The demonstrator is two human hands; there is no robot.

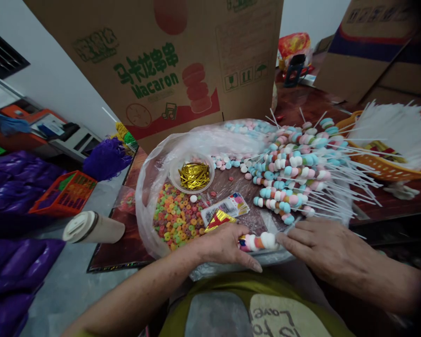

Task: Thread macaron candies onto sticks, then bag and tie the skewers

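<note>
Low in front of me lies a candy skewer (261, 241) of white and pinkish pieces, with a bit of colourful wrapper at its left end. My left hand (228, 245) closes round that left end, its thumb stretched along the near side. At the skewer's right end, the fingers of my right hand (319, 248) are pressed together against the last white piece; its stick is hidden. Just beyond my left hand are a gold wrapper (220, 220) and some printed wrappers (228, 207). Many finished-looking candy skewers (287, 161) are piled beyond my right hand.
A clear plastic sheet (149, 187) holds loose ring-shaped candies (177, 215) and a tub (173, 174) of gold ties. An orange basket (389, 174) of white sticks stands right. A tall cardboard box (231, 56) blocks the back; a lidded cup (105, 228) is left.
</note>
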